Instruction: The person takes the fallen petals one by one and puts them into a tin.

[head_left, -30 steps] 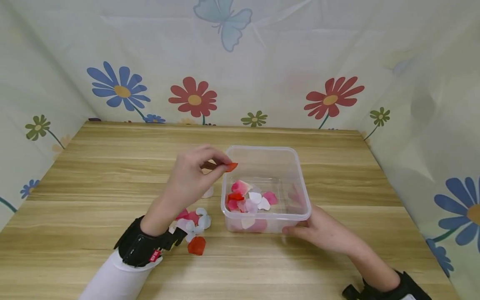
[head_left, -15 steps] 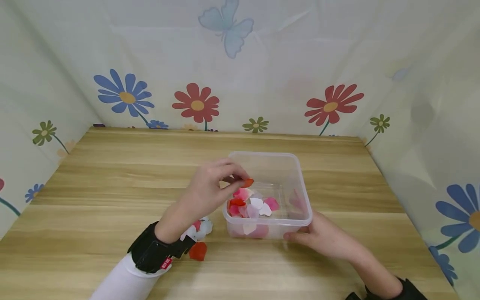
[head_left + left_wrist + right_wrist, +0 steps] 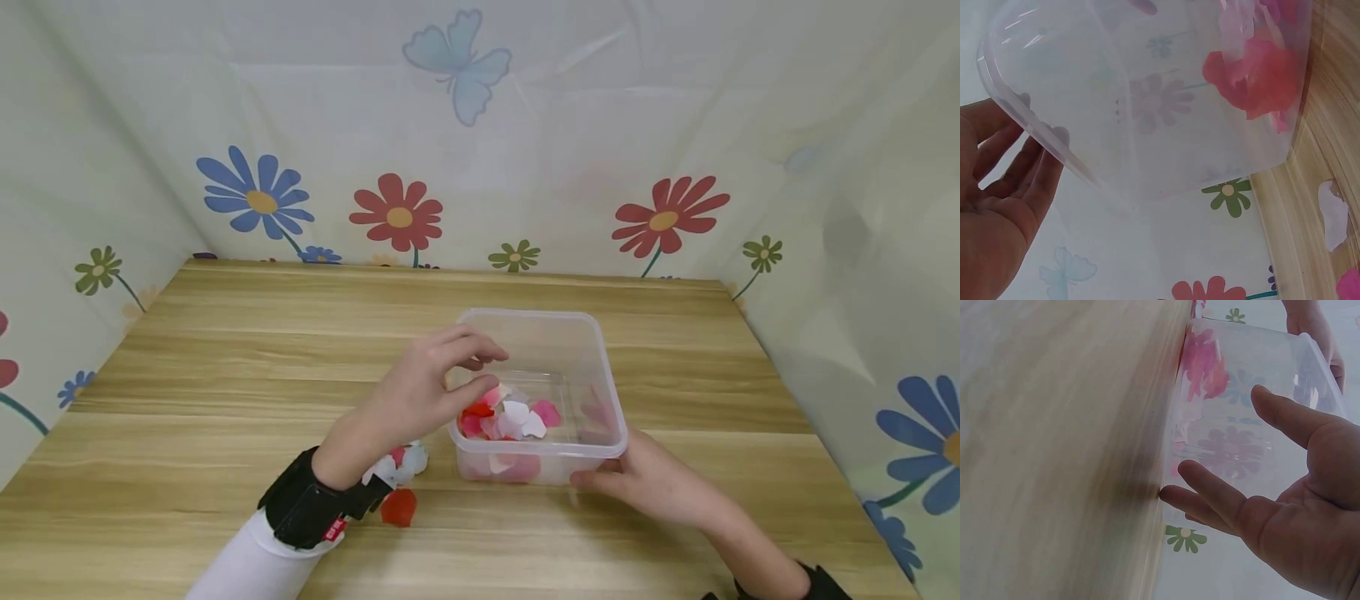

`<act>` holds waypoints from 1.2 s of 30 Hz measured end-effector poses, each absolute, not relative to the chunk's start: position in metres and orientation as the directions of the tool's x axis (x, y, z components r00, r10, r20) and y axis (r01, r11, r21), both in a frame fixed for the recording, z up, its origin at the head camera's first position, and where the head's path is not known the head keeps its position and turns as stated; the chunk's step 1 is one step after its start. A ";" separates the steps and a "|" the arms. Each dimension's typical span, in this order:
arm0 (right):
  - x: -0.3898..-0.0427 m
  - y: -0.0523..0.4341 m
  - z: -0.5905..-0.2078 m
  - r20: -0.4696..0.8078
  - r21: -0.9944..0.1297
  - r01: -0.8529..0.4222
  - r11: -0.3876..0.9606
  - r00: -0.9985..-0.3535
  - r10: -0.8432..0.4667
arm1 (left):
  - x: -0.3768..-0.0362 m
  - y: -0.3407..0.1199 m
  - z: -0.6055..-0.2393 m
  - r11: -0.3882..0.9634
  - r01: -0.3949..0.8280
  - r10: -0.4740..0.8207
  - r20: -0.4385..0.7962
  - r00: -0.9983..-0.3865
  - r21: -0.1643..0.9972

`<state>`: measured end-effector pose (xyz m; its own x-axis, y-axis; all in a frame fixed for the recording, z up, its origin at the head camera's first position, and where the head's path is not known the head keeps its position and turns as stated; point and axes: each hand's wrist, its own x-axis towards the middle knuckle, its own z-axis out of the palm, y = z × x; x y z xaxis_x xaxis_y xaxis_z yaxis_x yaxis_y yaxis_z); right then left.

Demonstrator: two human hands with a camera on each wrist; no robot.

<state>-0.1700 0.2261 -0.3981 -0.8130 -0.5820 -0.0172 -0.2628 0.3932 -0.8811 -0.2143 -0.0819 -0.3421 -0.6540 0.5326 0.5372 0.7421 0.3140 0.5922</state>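
A clear plastic box stands on the table, with red, pink and white flower petals lying in its left part. My left hand hovers over the box's left rim, thumb and fingers apart and nothing held between them. In the left wrist view, the fingertips of the left hand show close to the clear rim. At the box's front right corner, my right hand rests against the outside. Seen from the right wrist, the right hand has its fingers mostly straight and spread beside the wall.
Left of the box, a small pile of white and pink petals lies partly hidden behind my left wrist. A single orange-red petal is in front of it. Flower-printed cloth surrounds the wooden table at the back and sides.
My left hand has moved right and down over the box and let go of the orange-red petal it was pinching. My right hand has stayed at the box's corner.
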 end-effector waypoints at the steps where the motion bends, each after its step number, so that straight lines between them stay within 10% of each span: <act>1: -0.170 0.226 -0.398 -0.017 -0.880 -0.264 0.395 -0.813 -0.582 | -0.214 -0.083 -0.342 0.319 0.738 0.525 0.538 -0.660 0.595; 12: -0.171 0.228 -0.398 -0.020 -0.877 -0.264 0.403 -0.817 -0.577 | -0.228 -0.104 -0.343 0.520 0.581 0.303 0.501 -0.811 0.626; 20: -0.170 0.229 -0.397 -0.031 -0.882 -0.250 0.399 -0.815 -0.578 | -0.243 -0.118 -0.359 0.727 0.291 0.262 0.141 -0.955 0.622; 36: -0.171 0.229 -0.398 -0.014 -0.885 -0.264 0.384 -0.809 -0.588 | -0.249 -0.122 -0.386 0.828 0.219 0.363 -0.196 -0.911 0.517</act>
<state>-0.1710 0.2293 -0.3980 -0.8090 -0.5876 -0.0136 -0.2643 0.3844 -0.8845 -0.2490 -0.1219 -0.3865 -0.9110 0.3631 -0.1955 0.2190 0.8277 0.5167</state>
